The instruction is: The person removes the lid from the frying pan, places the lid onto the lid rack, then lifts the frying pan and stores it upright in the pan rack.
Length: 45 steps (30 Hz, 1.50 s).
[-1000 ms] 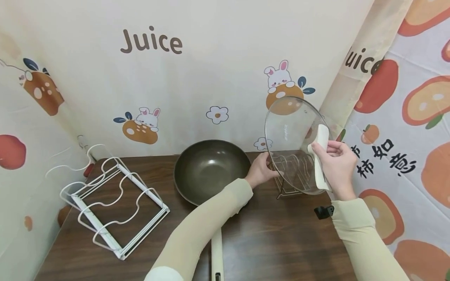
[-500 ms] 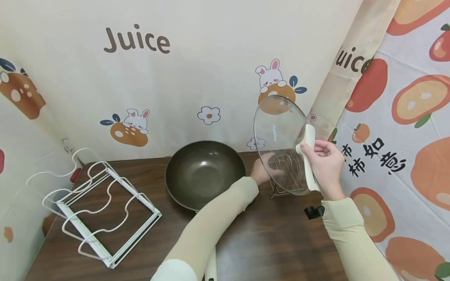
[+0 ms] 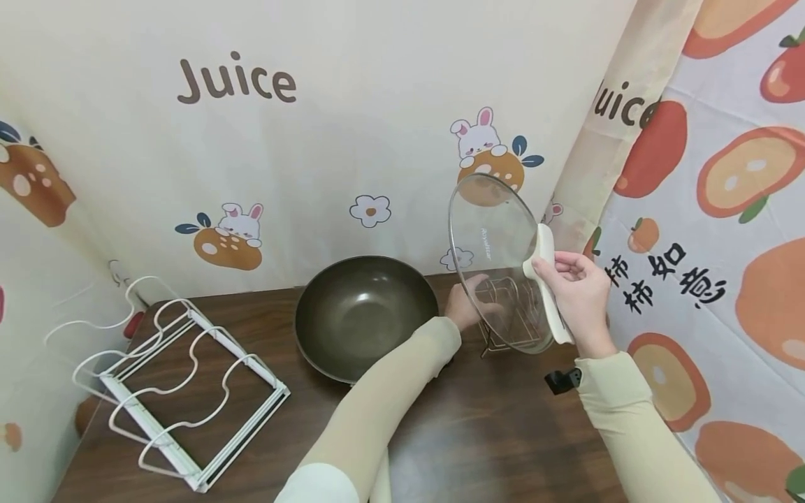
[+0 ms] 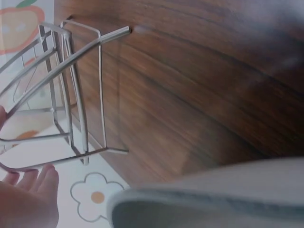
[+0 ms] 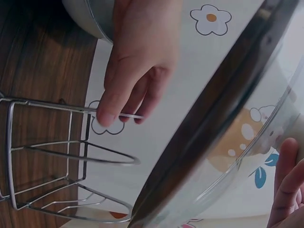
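My right hand (image 3: 581, 297) holds a clear glass pot lid (image 3: 497, 230) by its cream handle (image 3: 546, 288). The lid is tilted up nearly on edge, raised above the table at the right. Behind the glass, my left hand (image 3: 460, 309) is at a small wire lid rack (image 5: 10, 156) standing on the table. In the right wrist view the left thumb and fingers pinch the rack's end loop. The lid's rim (image 5: 209, 114) passes close beside that hand in the same view. Part of the rack shows only through the glass in the head view.
A dark wok (image 3: 365, 321) with a cream handle stands left of the rack, partly under my left forearm. Farther left lies a white wire pan rack (image 3: 151, 433) with wavy dividers. Printed curtains (image 3: 352, 140) enclose the wooden table (image 3: 478, 433) at the back and sides.
The lid has moved slightly left and turned more edge-on, and now overlaps my left hand in the head view. The left hand stays at the wire rack. The head view has shifted a little.
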Each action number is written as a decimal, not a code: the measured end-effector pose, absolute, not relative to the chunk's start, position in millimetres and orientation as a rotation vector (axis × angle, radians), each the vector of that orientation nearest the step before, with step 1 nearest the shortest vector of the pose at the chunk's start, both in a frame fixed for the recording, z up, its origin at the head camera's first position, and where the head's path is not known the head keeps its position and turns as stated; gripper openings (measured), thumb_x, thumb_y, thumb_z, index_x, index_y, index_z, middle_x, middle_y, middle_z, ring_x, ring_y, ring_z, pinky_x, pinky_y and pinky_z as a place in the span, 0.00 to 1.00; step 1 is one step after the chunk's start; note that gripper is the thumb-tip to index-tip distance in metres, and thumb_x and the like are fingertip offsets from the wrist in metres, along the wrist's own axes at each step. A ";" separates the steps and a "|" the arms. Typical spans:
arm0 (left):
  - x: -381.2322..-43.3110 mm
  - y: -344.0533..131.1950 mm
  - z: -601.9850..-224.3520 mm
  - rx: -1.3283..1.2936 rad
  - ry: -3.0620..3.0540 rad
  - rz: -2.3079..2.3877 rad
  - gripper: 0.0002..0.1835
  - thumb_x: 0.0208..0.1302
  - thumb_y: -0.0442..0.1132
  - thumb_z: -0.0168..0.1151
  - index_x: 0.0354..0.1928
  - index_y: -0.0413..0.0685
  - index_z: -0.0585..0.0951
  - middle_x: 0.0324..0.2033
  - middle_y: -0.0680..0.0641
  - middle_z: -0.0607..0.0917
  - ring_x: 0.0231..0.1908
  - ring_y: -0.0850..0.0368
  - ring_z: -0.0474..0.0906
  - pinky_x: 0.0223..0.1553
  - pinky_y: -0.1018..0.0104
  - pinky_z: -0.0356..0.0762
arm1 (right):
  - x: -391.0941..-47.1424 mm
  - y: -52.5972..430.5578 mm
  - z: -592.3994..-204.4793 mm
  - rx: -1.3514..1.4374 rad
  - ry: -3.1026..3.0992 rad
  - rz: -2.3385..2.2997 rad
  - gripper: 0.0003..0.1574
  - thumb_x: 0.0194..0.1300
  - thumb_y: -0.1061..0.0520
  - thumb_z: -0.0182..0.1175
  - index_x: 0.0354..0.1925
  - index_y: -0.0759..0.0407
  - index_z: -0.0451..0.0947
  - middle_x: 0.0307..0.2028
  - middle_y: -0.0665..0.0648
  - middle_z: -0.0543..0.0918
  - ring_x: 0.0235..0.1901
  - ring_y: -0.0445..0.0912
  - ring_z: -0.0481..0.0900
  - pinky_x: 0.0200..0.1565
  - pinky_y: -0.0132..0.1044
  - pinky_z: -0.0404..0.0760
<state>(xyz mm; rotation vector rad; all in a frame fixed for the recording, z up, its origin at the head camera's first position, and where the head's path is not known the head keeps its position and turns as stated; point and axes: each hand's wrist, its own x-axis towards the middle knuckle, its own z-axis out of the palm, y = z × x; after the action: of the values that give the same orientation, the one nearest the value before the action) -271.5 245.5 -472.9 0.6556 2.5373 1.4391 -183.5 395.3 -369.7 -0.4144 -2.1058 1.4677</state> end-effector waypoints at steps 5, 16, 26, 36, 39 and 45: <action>-280.0 242.4 -476.1 0.613 2.573 1.354 0.39 0.56 0.47 0.80 0.70 0.51 0.76 0.55 0.42 0.89 0.58 0.47 0.84 0.61 0.60 0.81 | -187.6 400.9 -373.2 -0.432 -2.099 1.515 0.18 0.60 0.49 0.77 0.45 0.54 0.84 0.30 0.41 0.85 0.30 0.34 0.83 0.33 0.22 0.83; -288.5 240.1 -485.6 0.677 2.563 1.364 0.37 0.53 0.44 0.82 0.66 0.50 0.80 0.56 0.48 0.89 0.61 0.52 0.84 0.64 0.63 0.80 | -191.5 407.8 -383.8 -0.487 -2.065 1.605 0.14 0.59 0.49 0.77 0.41 0.50 0.86 0.29 0.42 0.86 0.28 0.33 0.83 0.30 0.21 0.82; -288.1 243.3 -478.8 0.706 2.647 1.256 0.35 0.52 0.44 0.83 0.64 0.52 0.82 0.60 0.51 0.87 0.62 0.52 0.83 0.64 0.66 0.79 | -194.9 406.4 -377.5 -0.455 -2.032 1.670 0.12 0.60 0.51 0.77 0.40 0.49 0.86 0.28 0.42 0.87 0.26 0.33 0.84 0.29 0.21 0.82; -286.5 240.7 -473.2 0.580 2.622 1.193 0.43 0.51 0.49 0.83 0.71 0.57 0.77 0.66 0.49 0.82 0.62 0.53 0.82 0.62 0.67 0.80 | -203.2 416.1 -397.5 -0.418 -2.026 1.893 0.08 0.64 0.50 0.73 0.41 0.47 0.85 0.27 0.42 0.89 0.22 0.36 0.88 0.27 0.23 0.83; -286.2 239.3 -472.3 0.558 2.644 1.156 0.43 0.51 0.51 0.83 0.71 0.58 0.76 0.67 0.50 0.81 0.63 0.54 0.81 0.63 0.68 0.79 | -204.7 419.3 -404.4 -0.429 -2.042 1.921 0.10 0.65 0.48 0.73 0.42 0.48 0.84 0.28 0.41 0.89 0.23 0.36 0.88 0.27 0.23 0.82; -284.2 236.3 -474.0 0.525 2.637 1.126 0.43 0.53 0.51 0.82 0.72 0.59 0.75 0.67 0.49 0.81 0.55 0.55 0.84 0.52 0.70 0.81 | -206.9 423.3 -418.4 -0.501 -2.110 1.911 0.12 0.66 0.43 0.71 0.43 0.45 0.83 0.26 0.39 0.89 0.23 0.34 0.87 0.23 0.25 0.79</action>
<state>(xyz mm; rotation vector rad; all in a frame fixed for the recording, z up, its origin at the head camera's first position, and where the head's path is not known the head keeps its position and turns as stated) -284.2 236.3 -474.0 0.5249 2.6370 1.1257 -206.9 423.3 -418.4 -0.5006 -2.1105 1.9106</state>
